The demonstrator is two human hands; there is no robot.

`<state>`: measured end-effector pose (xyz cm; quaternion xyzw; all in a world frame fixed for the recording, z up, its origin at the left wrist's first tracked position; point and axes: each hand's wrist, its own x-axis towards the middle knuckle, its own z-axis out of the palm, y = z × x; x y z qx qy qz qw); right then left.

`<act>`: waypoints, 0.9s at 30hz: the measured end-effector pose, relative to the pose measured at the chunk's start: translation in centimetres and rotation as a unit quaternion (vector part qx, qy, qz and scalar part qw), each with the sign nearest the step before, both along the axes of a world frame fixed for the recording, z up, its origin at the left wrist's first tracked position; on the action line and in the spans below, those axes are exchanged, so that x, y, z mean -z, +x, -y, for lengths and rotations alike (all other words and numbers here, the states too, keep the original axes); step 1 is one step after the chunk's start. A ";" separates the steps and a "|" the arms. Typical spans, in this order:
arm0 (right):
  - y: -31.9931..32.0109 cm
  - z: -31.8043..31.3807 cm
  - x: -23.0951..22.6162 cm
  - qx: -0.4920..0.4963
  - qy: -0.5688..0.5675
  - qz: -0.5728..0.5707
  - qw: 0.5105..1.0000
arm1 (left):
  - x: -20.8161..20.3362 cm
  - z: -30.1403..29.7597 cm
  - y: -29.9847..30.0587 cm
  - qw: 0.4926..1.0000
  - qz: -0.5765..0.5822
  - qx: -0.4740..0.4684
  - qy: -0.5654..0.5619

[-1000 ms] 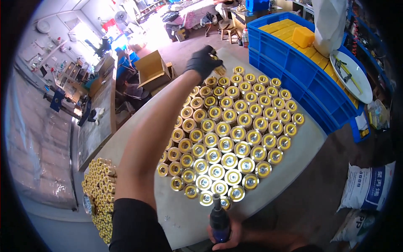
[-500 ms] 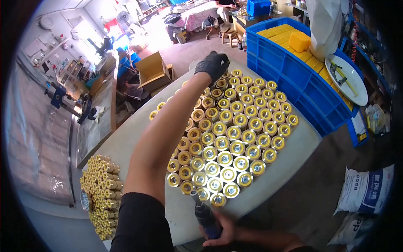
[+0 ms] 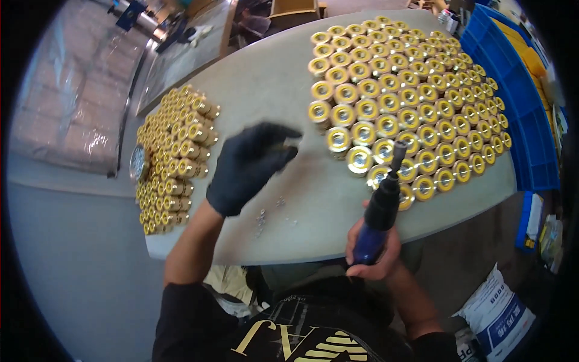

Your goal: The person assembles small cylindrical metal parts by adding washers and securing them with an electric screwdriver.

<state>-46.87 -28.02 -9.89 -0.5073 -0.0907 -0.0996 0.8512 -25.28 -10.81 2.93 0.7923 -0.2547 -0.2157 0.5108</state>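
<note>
My left hand [image 3: 250,166], in a black glove, hovers over the pale table [image 3: 259,78], its curled fingers apart from the thumb. It is slightly blurred, and I see nothing clear between the fingers. A few small silvery screws [image 3: 261,220] lie scattered just below it. My bare right hand [image 3: 374,250] grips a blue and black power screwdriver [image 3: 380,214] upright, its bit end pointing away from me. Beyond that tool stand rows of round gold-coloured cylinders [image 3: 386,125] with yellow rings on top; several have bright metal centres.
At the left edge, more gold cylinders [image 3: 181,151] are heaped beside a round dish of small metal parts [image 3: 139,163]. Blue crates [image 3: 512,96] border the table on the right. A white printed sack [image 3: 497,314] rests on the floor, lower right. A cardboard box [image 3: 294,8] sits beyond the far edge.
My left hand has come back from the far rows toward me and to the left. The screwdriver has risen to the right in my right hand. My view has tilted down and turned left.
</note>
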 end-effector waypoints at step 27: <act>-4.0 -3.6 -4.8 -0.071 -0.448 -0.127 0.882 | 3.4 -10.3 -7.8 0.949 -0.270 -0.098 -0.132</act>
